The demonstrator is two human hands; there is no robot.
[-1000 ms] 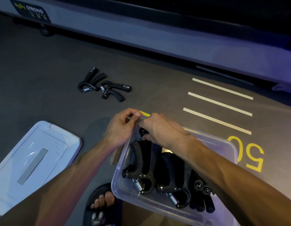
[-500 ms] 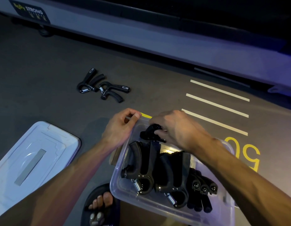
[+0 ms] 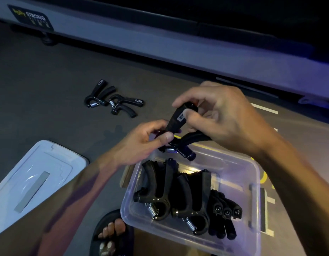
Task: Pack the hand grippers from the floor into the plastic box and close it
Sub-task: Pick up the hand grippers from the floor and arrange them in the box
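A clear plastic box (image 3: 256, 182) sits on the dark floor in front of me with several black hand grippers (image 3: 165, 193) packed inside. Both hands hold one more black hand gripper (image 3: 176, 122) just above the box's far rim. My right hand (image 3: 222, 117) pinches its upper handle; my left hand (image 3: 143, 143) grips the lower part near the spring. Two hand grippers (image 3: 113, 100) lie on the floor farther away to the left. The box's pale lid (image 3: 36, 182) lies flat on the floor at the left.
A foot in a black sandal (image 3: 112, 235) is beside the box's near left corner. A long grey machine base (image 3: 178, 50) with a "STRONG" label runs along the far side. White and yellow markings (image 3: 265, 108) are painted on the floor at the right.
Both hands have risen from the box's far rim, lifting one hand gripper out above it. My left hand left the rim and took hold of that gripper too.
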